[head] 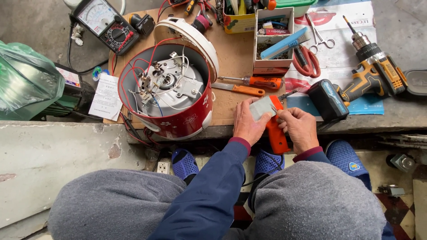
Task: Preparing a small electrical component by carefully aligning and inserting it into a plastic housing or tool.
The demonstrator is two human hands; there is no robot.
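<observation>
My left hand (247, 122) holds a small grey flat piece (262, 107) by its lower edge, just above the bench edge. My right hand (299, 128) grips an orange pistol-shaped soldering tool (276, 133) whose tip points up to the right, and its fingers touch the grey piece's right side. A red rice cooker (171, 91) lies upturned to the left, its base open, showing a metal plate and red and white wires.
A multimeter (108, 24) sits at the back left. Two orange-handled screwdrivers (253, 84), a white parts box (273, 40), red pliers (307, 62), scissors (321, 35) and a yellow cordless drill (356, 84) lie on the bench. A green bag (24, 78) is at the far left.
</observation>
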